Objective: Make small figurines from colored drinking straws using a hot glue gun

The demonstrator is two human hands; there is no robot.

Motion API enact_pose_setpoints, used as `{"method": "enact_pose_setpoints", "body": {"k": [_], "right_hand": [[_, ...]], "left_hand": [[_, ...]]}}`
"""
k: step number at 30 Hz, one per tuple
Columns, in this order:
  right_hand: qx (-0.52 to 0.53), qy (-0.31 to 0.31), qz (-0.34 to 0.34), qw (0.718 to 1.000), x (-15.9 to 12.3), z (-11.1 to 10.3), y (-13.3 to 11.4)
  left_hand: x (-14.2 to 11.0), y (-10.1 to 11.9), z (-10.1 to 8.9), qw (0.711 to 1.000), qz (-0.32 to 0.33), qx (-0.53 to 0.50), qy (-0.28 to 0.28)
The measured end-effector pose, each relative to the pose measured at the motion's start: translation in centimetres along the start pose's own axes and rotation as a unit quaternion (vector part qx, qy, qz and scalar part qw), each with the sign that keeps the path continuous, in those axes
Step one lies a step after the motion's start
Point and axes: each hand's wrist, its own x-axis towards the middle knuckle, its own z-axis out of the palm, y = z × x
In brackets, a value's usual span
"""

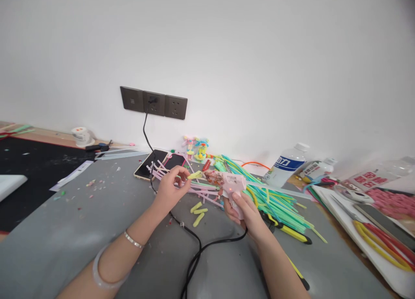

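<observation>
Yellow stick piece [194,175], short and fuzzy, pinched between the left hand's [170,188] thumb and fingertips, and it's up off the bench, roughly over the middle toward the wall edge. Its long axis runs across the view, free end aimed to the right, straight at the glue gun's [231,186] nozzle. That nozzle sits just beside the piece's tip; whether they touch, can't tell from here. The right hand [246,212] is wrapped shut around the pink gun's grip, barrel pointing left at the piece. So it's left hand on the piece, right hand on the gun, tip to tip. Below the hands, three more yellow offcuts [199,212] lie loose on the grey bench, and pink sticks [194,188] fan out beneath. The gun's black cord [197,247] loops back toward the near edge. To the right, a spread of green sticks [279,204]; toward the wall edge, two phones [162,162]; at the right edge, a water bottle [285,162].
</observation>
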Motion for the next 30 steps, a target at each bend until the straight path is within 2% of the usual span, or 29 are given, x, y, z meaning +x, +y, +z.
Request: {"method": "enact_pose_setpoints", "body": {"k": [8, 22, 30], "right_hand": [[-0.008, 0.015, -0.002, 1.000, 0.04, -0.28, 0.06], [0.015, -0.041, 0.025, 0.999, -0.25, 0.55, -0.15], [-0.002, -0.025, 0.027, 0.999, -0.14, 0.21, -0.06]], "left_hand": [[0.08, 0.14, -0.03, 1.000, -0.010, 0.006, 0.002], [0.10, 0.09, 0.08, 1.000, -0.022, 0.012, -0.012], [0.03, 0.14, 0.11, 1.000, -0.020, 0.006, -0.012]]}}
